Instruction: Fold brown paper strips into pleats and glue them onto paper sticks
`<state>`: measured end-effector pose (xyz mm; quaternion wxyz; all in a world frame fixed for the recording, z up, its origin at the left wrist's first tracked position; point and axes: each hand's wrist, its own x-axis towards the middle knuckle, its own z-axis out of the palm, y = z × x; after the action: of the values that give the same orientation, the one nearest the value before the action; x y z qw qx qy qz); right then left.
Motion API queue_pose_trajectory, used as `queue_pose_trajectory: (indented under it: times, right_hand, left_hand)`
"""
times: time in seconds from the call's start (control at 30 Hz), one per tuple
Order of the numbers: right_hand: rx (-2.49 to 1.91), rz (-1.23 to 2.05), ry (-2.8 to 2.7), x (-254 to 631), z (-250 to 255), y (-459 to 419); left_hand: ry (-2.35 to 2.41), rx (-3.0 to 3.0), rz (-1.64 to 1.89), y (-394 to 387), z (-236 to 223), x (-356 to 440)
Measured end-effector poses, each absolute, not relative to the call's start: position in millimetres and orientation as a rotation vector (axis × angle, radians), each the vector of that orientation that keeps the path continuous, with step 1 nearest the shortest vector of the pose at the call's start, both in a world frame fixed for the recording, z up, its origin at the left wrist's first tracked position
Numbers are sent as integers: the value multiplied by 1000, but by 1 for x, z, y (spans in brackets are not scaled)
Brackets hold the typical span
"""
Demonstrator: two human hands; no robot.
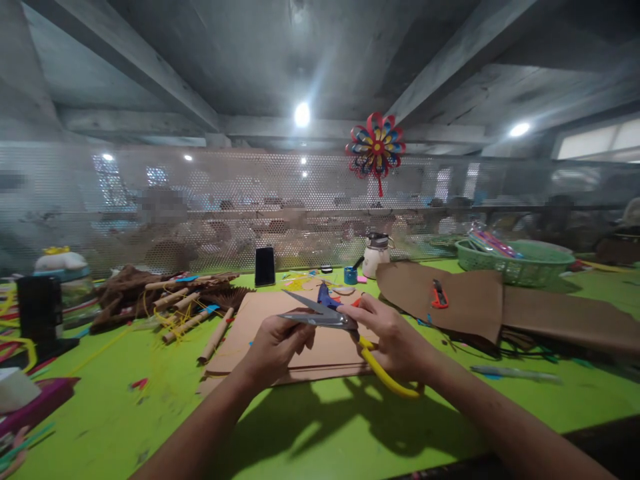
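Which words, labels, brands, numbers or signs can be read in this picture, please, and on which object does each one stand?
No text can be read anywhere.
Scissors in the right hand: no readable mark.
Brown sheets: no writing visible.
Phone-like dark object: no readable text.
Blue container and white jug: too small and blurred to tell.

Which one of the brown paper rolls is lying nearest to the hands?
The single roll beside the tan sheets, closest to the left hand; the other rolls lie farther left, bunched together.
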<state>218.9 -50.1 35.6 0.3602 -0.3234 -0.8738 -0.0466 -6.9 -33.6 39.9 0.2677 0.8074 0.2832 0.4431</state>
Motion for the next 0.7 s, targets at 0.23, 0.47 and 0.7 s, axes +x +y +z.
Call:
queue_pose_trajectory:
  times: [0.23, 0.47, 0.7]
  right_hand:
    - [-819, -285, -2176, 219, 31, -49]
    - [-975, -284, -1923, 224, 33, -35]
    - [-1160, -97, -1714, 234, 29, -12]
  left_hand:
    - [764, 2085, 1200, -38, 44, -3]
    - [754, 2036, 1229, -38, 44, -4]
    - [769, 2076, 1175, -40, 50, -7]
